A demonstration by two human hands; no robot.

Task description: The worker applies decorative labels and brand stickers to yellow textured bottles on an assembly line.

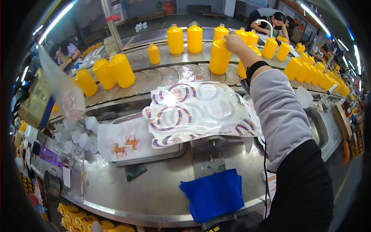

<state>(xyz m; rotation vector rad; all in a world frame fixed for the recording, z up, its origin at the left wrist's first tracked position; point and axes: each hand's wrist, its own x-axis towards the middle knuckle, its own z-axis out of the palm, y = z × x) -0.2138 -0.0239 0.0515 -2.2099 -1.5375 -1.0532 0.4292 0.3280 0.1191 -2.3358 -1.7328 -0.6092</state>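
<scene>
My right arm, in a grey sleeve cover, reaches far across the bench. The closed fingers of my right hand [235, 43] are at the neck of a yellow bottle [219, 58], which stands upright on the conveyor [185, 72]; the grip is partly hidden. Just this side of the conveyor lie clear decal sheets [205, 110] printed with patterned rings and arcs. To their left is a white sheet [110, 133] bearing two orange animal figures, on a metal tray [154, 156]. My left hand does not show.
More yellow bottles [123, 71] stand along the conveyor and the shelf behind it. A blue cloth [212, 195] hangs over the bench's front edge. White cups [83, 140] crowd the left; a sink [319, 125] is at right. Other people [266, 19] work across the line.
</scene>
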